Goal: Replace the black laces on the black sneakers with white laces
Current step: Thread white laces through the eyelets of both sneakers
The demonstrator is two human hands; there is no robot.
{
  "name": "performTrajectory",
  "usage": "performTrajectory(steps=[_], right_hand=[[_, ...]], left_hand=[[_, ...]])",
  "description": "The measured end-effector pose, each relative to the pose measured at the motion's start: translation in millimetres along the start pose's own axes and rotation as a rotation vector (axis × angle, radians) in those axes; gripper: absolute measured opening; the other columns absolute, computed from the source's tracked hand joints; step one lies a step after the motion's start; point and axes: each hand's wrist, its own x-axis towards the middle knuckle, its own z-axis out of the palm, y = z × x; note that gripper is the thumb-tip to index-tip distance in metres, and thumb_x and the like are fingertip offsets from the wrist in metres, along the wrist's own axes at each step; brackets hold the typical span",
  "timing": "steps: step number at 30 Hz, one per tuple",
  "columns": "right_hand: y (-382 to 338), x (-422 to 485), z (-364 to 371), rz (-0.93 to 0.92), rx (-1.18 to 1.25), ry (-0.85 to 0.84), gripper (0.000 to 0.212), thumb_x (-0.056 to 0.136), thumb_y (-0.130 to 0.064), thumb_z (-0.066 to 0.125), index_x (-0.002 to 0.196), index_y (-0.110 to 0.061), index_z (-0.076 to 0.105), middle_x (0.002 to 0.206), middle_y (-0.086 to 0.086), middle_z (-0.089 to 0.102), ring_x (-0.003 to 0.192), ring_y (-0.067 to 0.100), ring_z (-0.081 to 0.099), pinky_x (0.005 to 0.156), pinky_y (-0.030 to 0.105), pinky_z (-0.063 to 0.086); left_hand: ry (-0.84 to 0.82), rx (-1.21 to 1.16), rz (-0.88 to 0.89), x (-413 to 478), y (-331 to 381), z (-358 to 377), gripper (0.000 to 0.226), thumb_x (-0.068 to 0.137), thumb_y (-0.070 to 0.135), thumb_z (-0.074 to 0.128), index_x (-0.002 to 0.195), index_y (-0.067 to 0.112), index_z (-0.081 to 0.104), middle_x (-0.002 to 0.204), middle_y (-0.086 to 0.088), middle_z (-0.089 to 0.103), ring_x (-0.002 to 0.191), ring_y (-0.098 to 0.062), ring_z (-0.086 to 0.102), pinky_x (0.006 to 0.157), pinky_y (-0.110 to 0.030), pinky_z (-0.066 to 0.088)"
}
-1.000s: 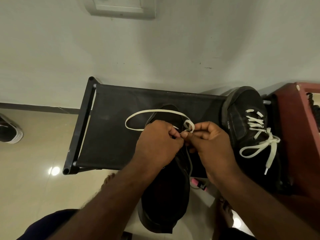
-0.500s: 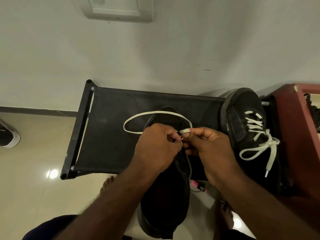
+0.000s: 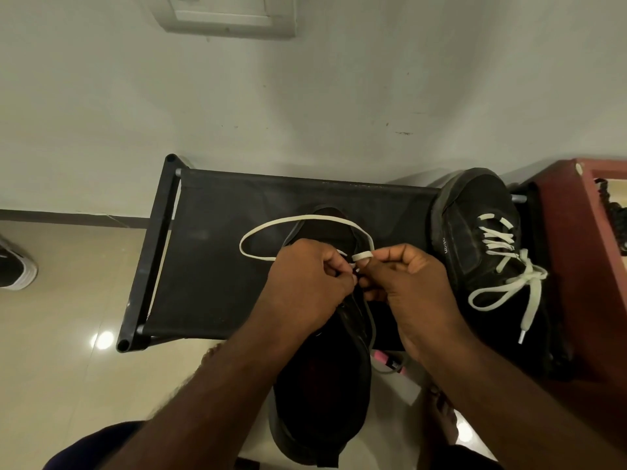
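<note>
A black sneaker (image 3: 322,395) lies on the front of a black fabric rack (image 3: 217,252), toe pointing away from me. A white lace (image 3: 305,218) loops out over its toe to the left. My left hand (image 3: 305,283) pinches the lace at the eyelets. My right hand (image 3: 407,286) pinches the lace's other part just to the right, fingertips almost touching the left hand's. The eyelets are hidden under my fingers. A second black sneaker (image 3: 481,242) with white laces tied in a bow (image 3: 519,279) stands at the rack's right end.
A red-brown cabinet (image 3: 576,266) adjoins the rack on the right. A pink object (image 3: 390,361) lies below the rack's front. Another shoe (image 3: 17,273) sits on the tiled floor at far left. A white wall with a switch plate (image 3: 224,11) rises behind.
The lace loop between my fingertips has shrunk and flattened. Both hands stay together over the sneaker's eyelets with small finger movements.
</note>
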Motion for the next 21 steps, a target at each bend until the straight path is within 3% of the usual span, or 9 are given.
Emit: performTrajectory(steps=[6, 21], right_hand=[[-0.9, -0.9, 1.4, 0.007, 0.015, -0.023, 0.007, 0.088, -0.009, 0.072, 0.091, -0.006, 0.066, 0.077, 0.007, 0.074, 0.064, 0.012, 0.066, 0.055, 0.021, 0.051], [4.1, 1.5, 1.4, 0.059, 0.032, -0.017, 0.004, 0.089, -0.011, 0.072, 0.090, -0.008, 0.069, 0.076, 0.003, 0.073, 0.065, 0.009, 0.064, 0.057, 0.023, 0.051]], left_hand=[[-0.006, 0.000, 0.025, 0.7, -0.2, 0.1, 0.008, 0.086, 0.020, 0.073, 0.081, 0.026, 0.074, 0.068, 0.010, 0.066, 0.057, 0.008, 0.057, 0.051, -0.005, 0.042], [-0.109, -0.047, 0.001, 2.6, -3.6, -11.1, 0.013, 0.086, 0.015, 0.071, 0.083, 0.028, 0.074, 0.075, 0.011, 0.070, 0.070, 0.005, 0.064, 0.057, -0.005, 0.046]])
